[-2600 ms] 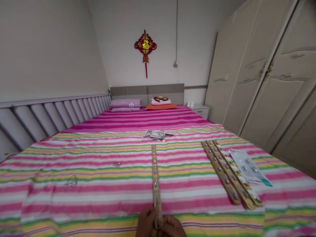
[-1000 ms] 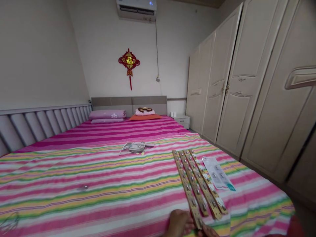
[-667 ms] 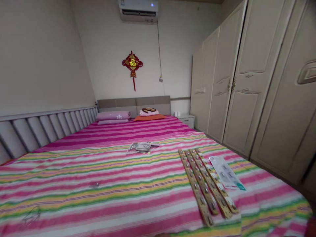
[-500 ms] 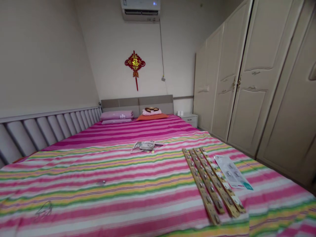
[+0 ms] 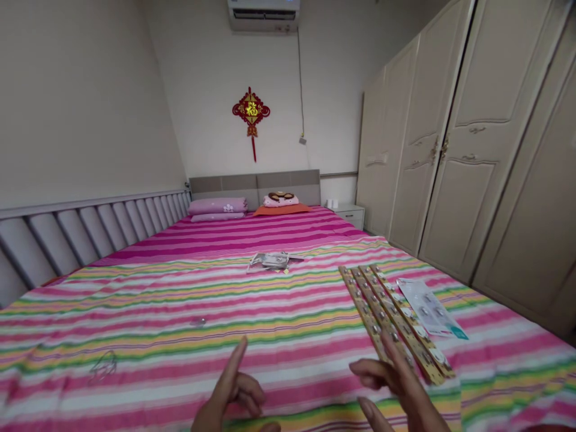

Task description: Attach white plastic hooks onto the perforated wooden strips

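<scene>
Both my hands are raised over the near edge of a striped bedspread [image 5: 180, 300], holding nothing. My left hand [image 5: 234, 393] has its index finger stretched out and the other fingers curled loosely. My right hand [image 5: 398, 384] is open with fingers apart, just in front of the near ends of several long wooden strips [image 5: 391, 318] studded with small metal pieces, lying side by side on the bed's right. A clear plastic packet [image 5: 427, 306] of small round pieces lies beside the strips.
A small pile of opened packets [image 5: 274, 261] lies mid-bed. A tiny metal piece [image 5: 198, 321] and a wire loop [image 5: 103, 366] sit on the left. Pillows [image 5: 218, 207] lie at the headboard. Wardrobe doors [image 5: 450, 150] line the right side; a padded panel [image 5: 90, 231] lines the left.
I carried one strip from the bed's middle and laid it beside the others on the right. My hands dropped out of view, then came back up empty.
</scene>
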The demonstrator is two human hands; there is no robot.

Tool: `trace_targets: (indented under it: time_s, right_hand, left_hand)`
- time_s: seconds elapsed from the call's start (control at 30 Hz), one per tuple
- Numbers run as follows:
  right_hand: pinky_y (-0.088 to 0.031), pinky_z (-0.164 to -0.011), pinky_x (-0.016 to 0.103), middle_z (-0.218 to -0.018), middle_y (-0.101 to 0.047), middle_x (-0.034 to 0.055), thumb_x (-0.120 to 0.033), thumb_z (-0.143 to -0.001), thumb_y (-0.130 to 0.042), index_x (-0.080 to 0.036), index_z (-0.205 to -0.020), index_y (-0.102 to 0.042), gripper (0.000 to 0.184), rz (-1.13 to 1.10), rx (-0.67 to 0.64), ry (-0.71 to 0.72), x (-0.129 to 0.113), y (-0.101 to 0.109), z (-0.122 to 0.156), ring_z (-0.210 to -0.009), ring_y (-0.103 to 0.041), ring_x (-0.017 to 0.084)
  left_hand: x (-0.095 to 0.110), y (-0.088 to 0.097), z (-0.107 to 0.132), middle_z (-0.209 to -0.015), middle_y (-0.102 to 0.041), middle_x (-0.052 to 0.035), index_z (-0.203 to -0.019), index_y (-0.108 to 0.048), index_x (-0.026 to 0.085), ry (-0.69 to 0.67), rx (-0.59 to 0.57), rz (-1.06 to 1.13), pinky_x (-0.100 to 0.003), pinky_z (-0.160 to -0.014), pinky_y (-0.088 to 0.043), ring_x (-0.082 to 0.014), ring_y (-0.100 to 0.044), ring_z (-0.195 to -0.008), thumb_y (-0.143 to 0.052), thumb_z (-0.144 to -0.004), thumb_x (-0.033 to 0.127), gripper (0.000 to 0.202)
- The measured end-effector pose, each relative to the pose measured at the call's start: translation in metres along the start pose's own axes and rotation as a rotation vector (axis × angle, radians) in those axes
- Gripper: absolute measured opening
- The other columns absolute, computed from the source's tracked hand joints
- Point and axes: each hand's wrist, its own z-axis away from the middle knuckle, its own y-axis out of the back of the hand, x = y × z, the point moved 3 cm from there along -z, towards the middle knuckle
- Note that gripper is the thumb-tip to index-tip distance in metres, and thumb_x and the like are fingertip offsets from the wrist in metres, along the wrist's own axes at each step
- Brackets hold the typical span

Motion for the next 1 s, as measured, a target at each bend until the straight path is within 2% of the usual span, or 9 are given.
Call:
trace_targets:
  time_s: [0.1, 0.2, 0.27, 0.37, 0.6, 0.77, 0.87, 0.93, 1.0]
  right_hand:
    - [-0.049, -0.086, 0.032, -0.099, -0.069, 0.0067, -0.023, -0.084, -0.058, -0.025, -0.148, -0.015, 0.077, 0.115, 0.058, 0.155, -0.017, -0.003, -0.017, -0.093, -0.064, 0.020]
    - [-0.050, -0.081, 0.032, -0.082, -0.066, 0.0021, -0.021, -0.086, -0.054, -0.024, -0.149, -0.008, 0.077, 0.178, 0.068, 0.200, -0.013, -0.016, -0.024, -0.081, -0.065, 0.018]
    - [-0.050, -0.066, 0.027, -0.066, -0.058, -0.0031, -0.023, -0.088, -0.050, -0.020, -0.149, -0.006, 0.075, 0.201, 0.026, 0.117, 0.001, -0.027, -0.025, -0.062, -0.060, 0.015]
    - [-0.041, -0.047, 0.023, -0.054, -0.046, -0.0086, -0.025, -0.088, -0.047, -0.017, -0.149, -0.004, 0.075, 0.294, -0.098, -0.079, 0.032, -0.041, -0.023, -0.043, -0.049, 0.013]
    - [-0.033, -0.048, 0.025, -0.050, -0.044, -0.0096, -0.013, -0.078, -0.042, -0.017, -0.149, 0.001, 0.082, 0.463, -0.300, -0.278, 0.097, -0.055, -0.006, -0.045, -0.051, 0.016]
    - [-0.031, -0.049, 0.025, -0.050, -0.045, -0.0093, -0.010, -0.072, -0.045, -0.019, -0.149, -0.008, 0.086, 0.430, -0.285, -0.352, 0.105, -0.057, 0.001, -0.046, -0.049, 0.016]
    - [-0.030, -0.049, 0.025, -0.051, -0.042, -0.0098, -0.016, -0.074, -0.048, -0.018, -0.148, -0.014, 0.081, 0.305, -0.237, -0.395, 0.105, -0.053, 0.011, -0.047, -0.046, 0.016]
    - [-0.029, -0.048, 0.025, -0.050, -0.039, -0.0104, -0.027, -0.077, -0.053, -0.017, -0.144, -0.028, 0.072, 0.172, -0.150, -0.437, 0.107, -0.044, 0.022, -0.046, -0.043, 0.015]
    - [-0.030, -0.048, 0.025, -0.050, -0.038, -0.0098, -0.039, -0.076, -0.059, -0.017, -0.124, -0.054, 0.053, 0.041, -0.016, -0.496, 0.114, -0.029, 0.038, -0.047, -0.041, 0.013]
  left_hand:
    - [0.016, 0.002, -0.008, -0.067, -0.059, 0.0044, -0.148, -0.006, 0.025, -0.099, 0.178, -0.111, -0.027, -0.063, -0.051, -0.0128, -0.056, -0.058, -0.066, -0.075, 0.040, 0.096]
    - [0.010, 0.000, -0.014, -0.064, -0.057, 0.0062, -0.148, -0.001, 0.021, -0.043, 0.227, -0.152, -0.026, -0.061, -0.050, -0.0124, -0.055, -0.055, -0.064, -0.076, 0.039, 0.097]
    - [-0.003, -0.001, -0.016, -0.061, -0.055, 0.0072, -0.148, -0.002, 0.019, 0.045, 0.249, -0.152, -0.025, -0.059, -0.049, -0.0125, -0.053, -0.053, -0.062, -0.076, 0.040, 0.096]
    - [-0.024, -0.004, -0.016, -0.056, -0.050, 0.0087, -0.148, -0.005, 0.017, 0.169, 0.233, -0.181, -0.024, -0.052, -0.046, -0.0129, -0.050, -0.049, -0.061, -0.073, 0.040, 0.097]
    - [-0.062, -0.007, -0.010, -0.053, -0.046, 0.0105, -0.148, -0.002, 0.015, 0.326, 0.129, -0.254, -0.024, -0.051, -0.041, -0.0129, -0.048, -0.045, -0.058, -0.070, 0.032, 0.098]
    - [-0.067, -0.013, -0.011, -0.054, -0.048, 0.0098, -0.148, -0.002, 0.014, 0.336, 0.069, -0.271, -0.024, -0.051, -0.040, -0.0134, -0.049, -0.047, -0.058, -0.071, 0.035, 0.098]
    - [-0.069, -0.020, -0.010, -0.055, -0.048, 0.0097, -0.148, -0.003, 0.015, 0.311, 0.033, -0.256, -0.024, -0.052, -0.041, -0.0133, -0.050, -0.048, -0.058, -0.072, 0.040, 0.097]
    - [-0.073, -0.027, -0.007, -0.056, -0.048, 0.0095, -0.148, -0.008, 0.016, 0.285, 0.014, -0.250, -0.023, -0.052, -0.042, -0.0129, -0.049, -0.048, -0.057, -0.073, 0.045, 0.094]
    - [-0.082, -0.034, -0.001, -0.058, -0.049, 0.0083, -0.146, -0.016, 0.016, 0.261, -0.008, -0.251, -0.023, -0.052, -0.042, -0.0122, -0.049, -0.048, -0.054, -0.074, 0.051, 0.088]
